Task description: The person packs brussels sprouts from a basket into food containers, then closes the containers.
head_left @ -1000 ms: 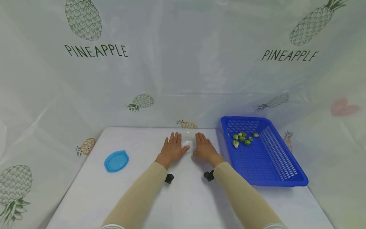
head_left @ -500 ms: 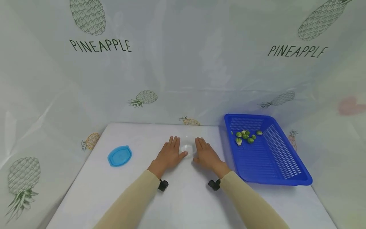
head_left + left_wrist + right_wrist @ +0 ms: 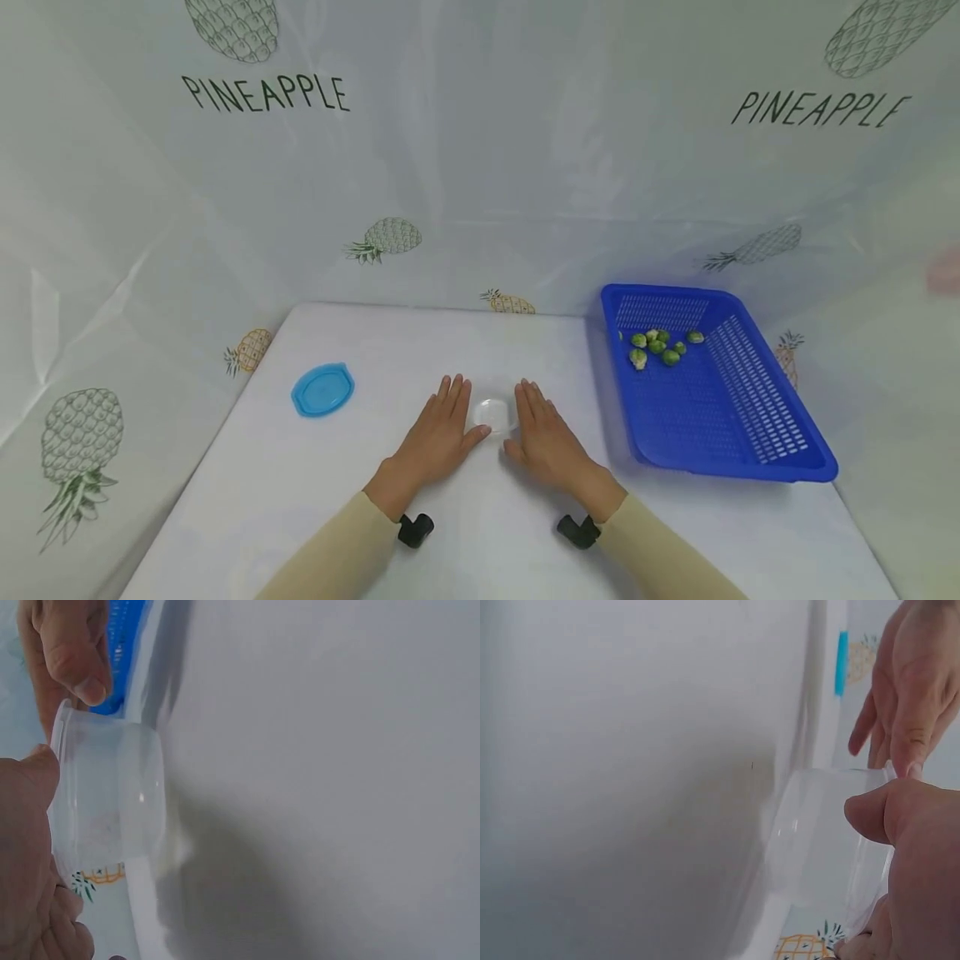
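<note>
A clear plastic container [image 3: 492, 415] is between my two hands in the middle of the white table. My left hand [image 3: 438, 437] grips its left side, the fingers pointing forward and the thumb along the near rim. On the right side my right hand [image 3: 553, 446] holds it in the same way. In the left wrist view the left thumb [image 3: 43, 774] lies at the rim of the clear container [image 3: 112, 791], whose base is close over the table. The right wrist view shows the right thumb [image 3: 870, 815] against the container's wall, with nothing visible inside.
A light blue plastic lid [image 3: 322, 390] lies on the table at the left. At the right stands a blue perforated basket [image 3: 813, 437] with several Brussels sprouts [image 3: 657, 347] at its far end. A pineapple-printed sheet [image 3: 510, 167] hangs behind the table [image 3: 472, 533].
Both hands have drawn the clear container toward me, away from the table's back edge. The head view has tilted down slightly. The lid, basket and sprouts have stayed in place.
</note>
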A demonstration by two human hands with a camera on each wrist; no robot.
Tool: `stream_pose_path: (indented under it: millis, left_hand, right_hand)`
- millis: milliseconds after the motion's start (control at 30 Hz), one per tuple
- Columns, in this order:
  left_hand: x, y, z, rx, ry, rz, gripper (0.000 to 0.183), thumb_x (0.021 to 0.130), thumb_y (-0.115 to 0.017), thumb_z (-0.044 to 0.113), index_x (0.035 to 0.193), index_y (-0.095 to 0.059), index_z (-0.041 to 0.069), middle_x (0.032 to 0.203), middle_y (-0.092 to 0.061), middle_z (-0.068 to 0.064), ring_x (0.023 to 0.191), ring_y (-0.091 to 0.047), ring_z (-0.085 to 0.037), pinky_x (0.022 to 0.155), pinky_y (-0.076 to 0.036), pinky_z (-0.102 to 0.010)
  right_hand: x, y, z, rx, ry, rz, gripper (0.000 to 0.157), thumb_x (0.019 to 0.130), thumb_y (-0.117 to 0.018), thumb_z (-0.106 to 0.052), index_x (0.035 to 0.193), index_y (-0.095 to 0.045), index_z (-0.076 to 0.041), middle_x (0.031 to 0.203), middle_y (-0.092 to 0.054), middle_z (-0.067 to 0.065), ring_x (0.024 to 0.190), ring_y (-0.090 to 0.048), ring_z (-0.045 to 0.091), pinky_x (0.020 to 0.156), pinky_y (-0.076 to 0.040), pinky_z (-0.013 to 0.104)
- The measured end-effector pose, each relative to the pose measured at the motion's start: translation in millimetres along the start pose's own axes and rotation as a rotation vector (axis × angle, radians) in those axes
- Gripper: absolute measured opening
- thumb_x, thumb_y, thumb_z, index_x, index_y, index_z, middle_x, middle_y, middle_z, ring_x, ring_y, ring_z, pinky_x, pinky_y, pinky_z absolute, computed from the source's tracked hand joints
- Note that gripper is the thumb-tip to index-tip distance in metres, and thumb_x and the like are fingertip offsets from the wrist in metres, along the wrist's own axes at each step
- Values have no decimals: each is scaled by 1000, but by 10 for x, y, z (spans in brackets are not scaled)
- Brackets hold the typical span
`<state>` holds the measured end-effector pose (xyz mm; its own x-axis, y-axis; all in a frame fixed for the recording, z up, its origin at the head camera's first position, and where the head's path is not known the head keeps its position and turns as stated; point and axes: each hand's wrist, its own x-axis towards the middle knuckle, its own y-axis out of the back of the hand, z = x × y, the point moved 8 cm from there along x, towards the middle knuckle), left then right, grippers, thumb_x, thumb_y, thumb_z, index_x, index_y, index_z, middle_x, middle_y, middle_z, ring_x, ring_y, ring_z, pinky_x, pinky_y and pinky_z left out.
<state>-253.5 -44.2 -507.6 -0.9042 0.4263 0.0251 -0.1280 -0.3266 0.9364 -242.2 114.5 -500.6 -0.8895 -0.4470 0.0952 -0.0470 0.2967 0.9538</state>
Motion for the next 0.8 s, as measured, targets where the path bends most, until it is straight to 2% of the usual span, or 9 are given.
stream_pose_path:
  millis: [200, 400, 500, 567, 633, 733, 800]
  left_hand:
    - [-122, 15, 35, -13, -11, 19, 84, 111, -42, 55, 166, -20, -4, 174, -17, -22, 163, -9, -40, 132, -22, -56]
    - [-146, 34, -4, -16, -1, 41, 83, 110, -40, 57, 166, -24, -2, 174, -18, -21, 163, -9, -40, 132, -21, -57]
    - [-123, 57, -66, -88, 14, 58, 75, 112, -40, 53, 165, -30, 1, 173, -23, -19, 163, -13, -39, 131, -23, -58]
    - [-97, 83, -118, -192, 35, 77, 66, 113, -45, 45, 163, -36, 3, 171, -30, -19, 161, -23, -38, 129, -29, -58]
    - [-62, 109, -176, -341, 67, 99, 57, 112, -51, 34, 161, -43, 6, 163, -43, -19, 151, -42, -36, 122, -40, -56]
    - [-14, 103, -276, -625, 138, 109, 53, 107, -60, 18, 157, -49, 8, 143, -58, -18, 117, -68, -28, 102, -59, -46]
    - [10, 74, -346, -841, 206, 106, 54, 103, -64, 9, 155, -52, 7, 129, -60, -17, 93, -72, -22, 87, -63, -37]
  right_hand:
    - [-115, 57, -92, -35, 44, 50, 86, 101, -69, -34, 158, -28, 16, 166, -28, 34, 155, -30, 48, 121, -38, 64]
    - [-106, 42, -93, -84, 33, 45, 89, 103, -66, -42, 160, -27, 13, 168, -27, 31, 157, -28, 45, 125, -33, 63]
    - [-99, 28, -76, -116, 21, 30, 91, 103, -64, -47, 162, -26, 11, 169, -26, 28, 158, -27, 42, 126, -32, 61]
    - [-99, 30, -73, -122, 16, 28, 91, 103, -64, -48, 162, -27, 11, 169, -27, 28, 158, -27, 41, 127, -32, 61]
    - [-99, 38, -80, -112, 11, 26, 91, 102, -65, -47, 162, -27, 10, 169, -27, 27, 158, -27, 41, 127, -31, 61]
    - [-95, 41, -104, -82, 8, 18, 91, 102, -65, -47, 162, -27, 10, 169, -28, 27, 159, -27, 41, 127, -30, 61]
    - [-92, 38, -123, -69, 5, 11, 90, 103, -65, -46, 162, -27, 10, 169, -27, 26, 159, -26, 40, 128, -29, 60]
